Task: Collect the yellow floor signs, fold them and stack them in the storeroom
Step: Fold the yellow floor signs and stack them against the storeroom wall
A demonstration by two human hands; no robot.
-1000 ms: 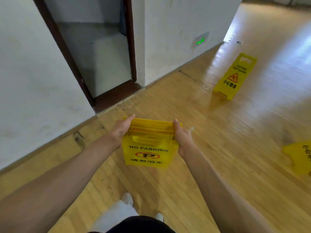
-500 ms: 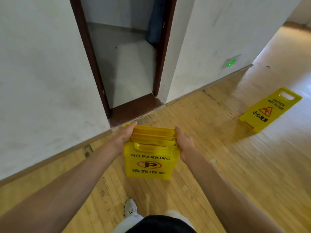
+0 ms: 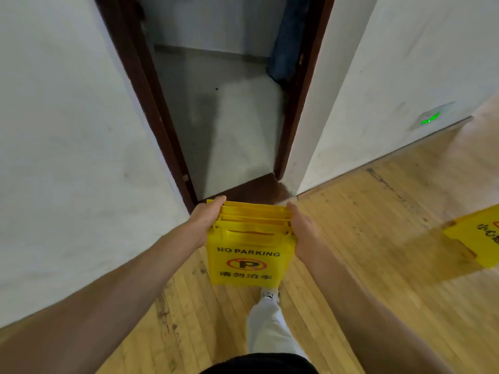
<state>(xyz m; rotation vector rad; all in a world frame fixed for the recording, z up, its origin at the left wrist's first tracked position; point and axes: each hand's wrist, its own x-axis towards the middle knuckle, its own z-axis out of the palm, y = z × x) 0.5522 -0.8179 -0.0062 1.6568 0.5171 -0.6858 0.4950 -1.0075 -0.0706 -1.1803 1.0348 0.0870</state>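
Note:
I carry a bundle of folded yellow floor signs [image 3: 249,255] in front of me; the nearest face reads NO PARKING. My left hand [image 3: 206,220] grips the bundle's left top edge and my right hand [image 3: 303,228] grips its right top edge. Another yellow floor sign [image 3: 478,238] stands open on the wooden floor at the right edge of the view, partly cut off. The storeroom doorway [image 3: 224,117], framed in dark wood, opens straight ahead with a grey floor inside.
White walls [image 3: 67,157] flank the doorway on both sides. Something dark blue [image 3: 286,41] hangs or leans inside at the right of the door frame. A green light [image 3: 429,120] glows low on the right wall. My leg and shoe [image 3: 268,295] step forward below the bundle.
I have walked toward the doorway, which now sits straight ahead and closer. The standing sign has slid to the right edge of view. Both hands keep the same hold on the bundle.

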